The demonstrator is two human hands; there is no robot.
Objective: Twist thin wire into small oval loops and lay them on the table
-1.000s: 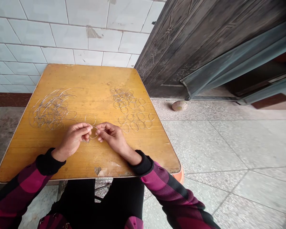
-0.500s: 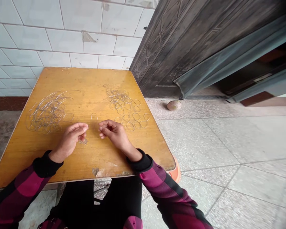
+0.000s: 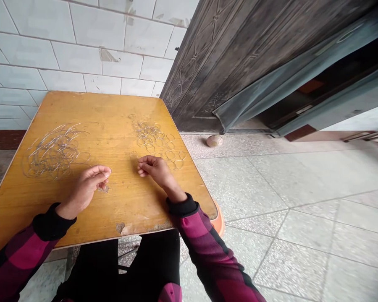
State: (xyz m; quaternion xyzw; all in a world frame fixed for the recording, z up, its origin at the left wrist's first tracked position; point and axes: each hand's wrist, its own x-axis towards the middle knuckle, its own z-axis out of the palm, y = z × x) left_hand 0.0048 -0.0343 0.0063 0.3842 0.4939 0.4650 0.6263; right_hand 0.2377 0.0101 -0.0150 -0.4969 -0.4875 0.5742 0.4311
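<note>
I sit at a worn yellow wooden table. My left hand rests near the middle of it with thumb and fingers pinched together, and nothing shows between them. My right hand lies a little to the right with its fingers curled. Its fingertips pinch a thin wire ring that stands just left of them. A loose tangle of wire loops lies at the table's left. A spread of small wire rings lies at the right, just beyond my right hand.
A white tiled wall runs behind the table. A dark carved door stands open at the right. A small round object lies on the speckled floor by the door sill. Something orange pokes out under the table's right corner.
My hands held one wire ring together a second ago and have since parted. The right hand has moved right toward the small rings with the ring, and the left stays put. The view swung right.
</note>
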